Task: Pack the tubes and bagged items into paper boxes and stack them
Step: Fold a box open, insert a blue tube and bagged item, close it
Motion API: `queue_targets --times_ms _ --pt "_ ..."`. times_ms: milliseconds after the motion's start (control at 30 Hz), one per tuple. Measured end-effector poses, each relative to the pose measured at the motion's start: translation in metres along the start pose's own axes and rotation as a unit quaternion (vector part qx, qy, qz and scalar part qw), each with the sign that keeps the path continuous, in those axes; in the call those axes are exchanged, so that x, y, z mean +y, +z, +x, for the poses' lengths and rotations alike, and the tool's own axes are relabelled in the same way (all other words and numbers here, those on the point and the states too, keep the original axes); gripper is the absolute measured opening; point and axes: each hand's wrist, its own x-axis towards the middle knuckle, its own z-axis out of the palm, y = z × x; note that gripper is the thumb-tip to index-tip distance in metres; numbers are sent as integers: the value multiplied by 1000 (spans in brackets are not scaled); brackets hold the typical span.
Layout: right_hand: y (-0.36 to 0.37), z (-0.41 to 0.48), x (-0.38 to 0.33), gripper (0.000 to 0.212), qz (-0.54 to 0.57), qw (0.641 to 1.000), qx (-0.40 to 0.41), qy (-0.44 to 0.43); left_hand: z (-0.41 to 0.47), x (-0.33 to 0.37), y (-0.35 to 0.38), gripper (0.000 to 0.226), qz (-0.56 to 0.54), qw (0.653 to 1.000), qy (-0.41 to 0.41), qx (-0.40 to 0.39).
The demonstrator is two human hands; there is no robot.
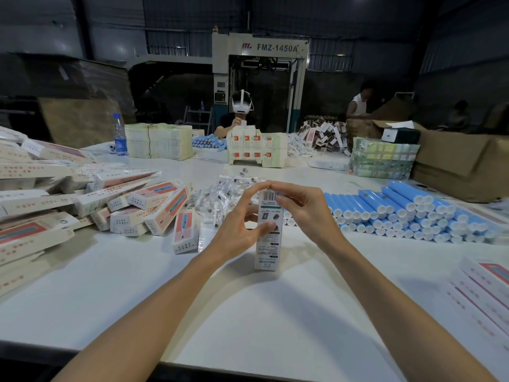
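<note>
the box (267,244) stood upright at the centre of the frame, its lower end on the white table (248,312). it was a slim white paper carton with a barcode at the top, a green band under it, two small dark pictures and rows of fine print. the left hand (239,232) gripped its left side, thumb curled across the front. the right hand (305,210) pinched the top end with bent fingers, and the fingertips of both hands met over the top. just behind lay a heap of small clear bags (220,194). blue tubes (413,213) with white caps were stacked to the right, and filled boxes (143,208) lay piled to the left. flat cartons (484,288) lay at the lower right. at the upper centre a person (242,117) in a white headset sat across the table.
</note>
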Motion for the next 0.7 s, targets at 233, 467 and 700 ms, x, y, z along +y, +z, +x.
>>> queue_targets --times_ms 233,467,700 --pt "15 -7 0 39 14 998 68 7 -4 -1 3 77 -13 1000 15 17" --pt "19 -7 -5 40 -8 996 88 21 -4 6 2 77 -14 1000 0 12" --pt "21 -18 7 31 65 988 121 72 -1 18 2 74 -38 999 -24 23"
